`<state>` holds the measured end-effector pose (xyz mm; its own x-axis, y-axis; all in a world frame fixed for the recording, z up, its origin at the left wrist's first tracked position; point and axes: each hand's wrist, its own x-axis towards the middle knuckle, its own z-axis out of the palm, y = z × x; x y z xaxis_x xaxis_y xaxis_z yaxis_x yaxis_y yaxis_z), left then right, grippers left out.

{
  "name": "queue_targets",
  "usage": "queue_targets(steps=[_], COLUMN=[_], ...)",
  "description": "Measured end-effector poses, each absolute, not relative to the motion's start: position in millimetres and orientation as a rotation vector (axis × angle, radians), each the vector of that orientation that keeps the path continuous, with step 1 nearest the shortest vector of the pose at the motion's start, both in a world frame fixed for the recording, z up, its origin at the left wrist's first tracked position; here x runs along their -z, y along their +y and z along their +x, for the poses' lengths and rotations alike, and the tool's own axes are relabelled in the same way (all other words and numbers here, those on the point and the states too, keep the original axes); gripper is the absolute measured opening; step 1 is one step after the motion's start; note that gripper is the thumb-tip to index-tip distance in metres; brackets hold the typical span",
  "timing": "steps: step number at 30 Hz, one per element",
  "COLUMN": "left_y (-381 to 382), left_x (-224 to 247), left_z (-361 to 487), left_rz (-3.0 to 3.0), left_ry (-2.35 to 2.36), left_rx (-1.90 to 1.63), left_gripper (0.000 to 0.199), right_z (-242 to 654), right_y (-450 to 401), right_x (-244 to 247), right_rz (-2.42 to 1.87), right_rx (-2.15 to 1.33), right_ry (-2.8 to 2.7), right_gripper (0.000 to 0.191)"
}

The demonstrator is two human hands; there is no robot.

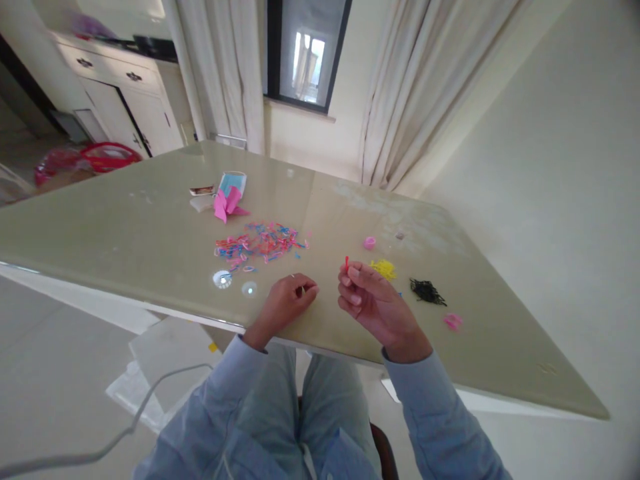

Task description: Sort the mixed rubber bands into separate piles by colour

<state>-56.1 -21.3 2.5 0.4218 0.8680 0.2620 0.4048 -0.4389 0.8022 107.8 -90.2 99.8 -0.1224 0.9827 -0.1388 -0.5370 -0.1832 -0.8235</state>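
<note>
My right hand (373,303) is raised over the near part of the table, its thumb and fingers pinching a small red band (347,263) that stands up from the fingertips. My left hand (290,300) is low by the near edge, fingers curled and thumb drawn in; whether anything is inside it I cannot make out. Beyond the left hand lies a loose pile of small pink, blue and red bands (273,241). Beside the right hand are a heap of yellow bands (383,269), a heap of black bands (427,292) and a bit of blue, mostly hidden.
A pink cluster (369,243) sits behind the yellow heap, another pink cluster (453,322) right of the black one. Farther left lie a folded pink paper (229,203), a blue face mask (233,183) and a small packet (201,191). The glossy table (150,247) meets a wall at right.
</note>
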Motion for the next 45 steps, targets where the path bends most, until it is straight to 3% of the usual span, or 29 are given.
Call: queue_targets(steps=[3,10,13,25,35,41,45], left_y=[-20.5,-17.1,-17.5,-18.3,-18.8,-18.6,-11.4], left_x=[-0.5,4.4,3.4,2.1,1.5,-3.5,-14.4], left_z=[-57.1,-57.9,-57.7,-58.4,-57.8,-64.3,-85.8], left_rz=[2.004,2.004,1.998,1.981,1.994,1.861,2.111], left_ry=[1.076,1.086,1.104,1.156,1.154,1.132,1.219], left_rx=[-0.919,-0.940,-0.929,-0.890,-0.898,-1.018,-1.079], left_gripper=[0.019,0.022,0.023,0.026,0.025,0.031,0.027], right_z=[127.8,180.8,188.1,189.6,191.2,190.4,192.0], right_y=[-97.7,-114.2,-118.8,-109.5,-121.4,-129.9,-136.2], right_x=[-86.7,-29.8,-12.1,-0.6,-1.9,-4.3,-5.8], right_rz=[-0.971,-1.712,-1.808,-1.868,-1.728,-1.683,-1.668], right_rx=[-1.461,-0.395,-0.223,-0.082,-0.192,-0.260,-0.334], right_ry=[-0.779,-1.160,-1.311,-1.512,-1.399,-1.509,-1.532], right_gripper=[0.018,0.026,0.027,0.031,0.028,0.039,0.042])
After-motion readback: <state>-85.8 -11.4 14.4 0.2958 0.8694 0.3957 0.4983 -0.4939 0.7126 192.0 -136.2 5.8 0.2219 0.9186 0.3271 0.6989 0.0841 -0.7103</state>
